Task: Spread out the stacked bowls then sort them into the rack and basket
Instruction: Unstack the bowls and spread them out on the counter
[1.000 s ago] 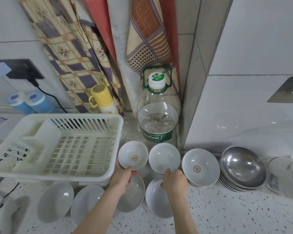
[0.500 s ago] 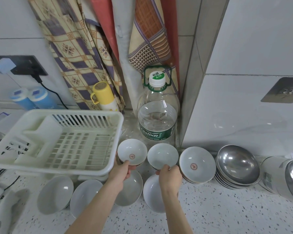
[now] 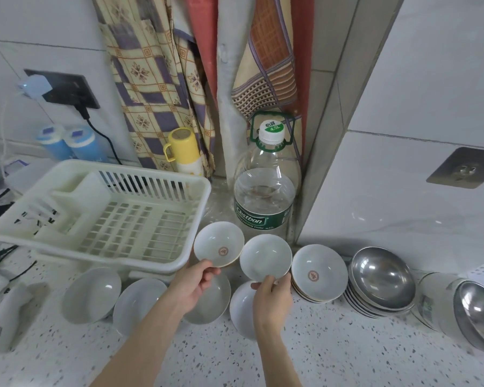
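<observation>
2 hands each lift 1 small bowl above the counter.
Cream rack [image 3: 101,216] sits at left; left hand [image 3: 192,284] pinches the emblem bowl [image 3: 219,244] just beside the rack's corner, right hand [image 3: 271,294] pinches the plain bowl [image 3: 265,257] left of the bowl stack [image 3: 319,270].

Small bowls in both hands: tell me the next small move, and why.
Probably carry the left hand's marked bowl leftward into the white rack. Both hands already hold a bowl by its rim, the right hand a plain bowl, and the rack sits open beside the left one.
</observation>
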`<state>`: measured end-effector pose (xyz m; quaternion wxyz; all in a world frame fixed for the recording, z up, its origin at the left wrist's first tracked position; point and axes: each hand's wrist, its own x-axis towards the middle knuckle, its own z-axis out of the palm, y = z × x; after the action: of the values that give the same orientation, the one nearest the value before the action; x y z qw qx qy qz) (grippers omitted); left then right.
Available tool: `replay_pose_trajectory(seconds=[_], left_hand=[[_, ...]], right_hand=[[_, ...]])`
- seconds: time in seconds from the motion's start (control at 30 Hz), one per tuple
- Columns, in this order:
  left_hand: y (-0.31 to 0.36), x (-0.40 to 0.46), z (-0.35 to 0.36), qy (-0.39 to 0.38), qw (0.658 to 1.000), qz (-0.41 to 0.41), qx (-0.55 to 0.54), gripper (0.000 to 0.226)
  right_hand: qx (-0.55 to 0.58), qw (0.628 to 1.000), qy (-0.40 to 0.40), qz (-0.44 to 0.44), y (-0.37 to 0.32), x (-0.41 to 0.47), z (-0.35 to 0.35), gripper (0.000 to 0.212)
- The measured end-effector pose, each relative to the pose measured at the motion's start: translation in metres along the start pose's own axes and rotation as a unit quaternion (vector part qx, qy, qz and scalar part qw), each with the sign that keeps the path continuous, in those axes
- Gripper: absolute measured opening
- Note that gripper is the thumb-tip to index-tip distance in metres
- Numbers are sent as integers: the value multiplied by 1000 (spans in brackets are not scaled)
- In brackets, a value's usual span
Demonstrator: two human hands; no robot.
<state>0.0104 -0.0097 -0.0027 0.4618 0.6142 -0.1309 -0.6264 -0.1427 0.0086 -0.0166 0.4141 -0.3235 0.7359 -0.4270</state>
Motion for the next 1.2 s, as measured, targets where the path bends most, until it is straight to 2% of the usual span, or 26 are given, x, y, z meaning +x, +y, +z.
replay_pose_trajectory(seconds=[0.13, 0.27, 0.4, 0.6, 0.83, 0.93, 1.2], left_hand=[[-3, -9, -9, -26, 999, -2, -29, 20], [-5, -19, -18, -55, 997, -3, -55, 19], [-9, -30, -28, -76, 996, 4, -55, 33], [-17, -55, -50, -145, 989, -18, -34, 56], [-34, -86, -86, -176, 983, -20, 42, 54], [-46, -102, -104, -181, 981, -24, 67, 55], [-86, -135, -147, -176, 976, -30, 124, 58]], right_hand=[[7, 1000, 0, -25, 0, -9, -6, 33], [3, 999, 9, -41, -1, -20, -11, 36], [3, 998, 15, -53, 0, -36, -17, 42], [12, 996, 57, -74, 4, -64, -26, 40], [50, 992, 93, -65, 15, -98, -32, 31], [52, 993, 90, -55, 23, -112, -35, 34], [55, 996, 76, -15, 63, -148, -47, 25]])
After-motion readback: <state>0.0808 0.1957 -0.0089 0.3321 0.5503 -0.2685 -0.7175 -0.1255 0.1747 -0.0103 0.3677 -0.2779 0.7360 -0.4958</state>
